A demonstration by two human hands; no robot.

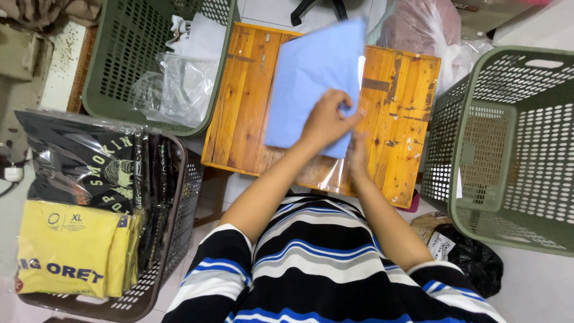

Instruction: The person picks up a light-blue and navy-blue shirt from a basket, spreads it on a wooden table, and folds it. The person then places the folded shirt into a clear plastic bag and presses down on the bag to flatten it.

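Note:
A light blue folded garment (308,78) is held up over the small wooden table (400,107). My left hand (326,122) grips its lower edge, fingers curled around it. Just below, my right hand (357,157) pinches the mouth of a clear plastic bag (332,173) that lies on the table's near edge under the garment. The bottom of the garment sits at the bag's opening. Both forearms reach forward from a striped shirt.
A green basket (113,66) with clear bags and white paper stands at the back left. A brown basket (179,197) holds bagged black and yellow shirts at left. Another green basket (514,149) stands at right. A black bag (475,257) lies on the floor.

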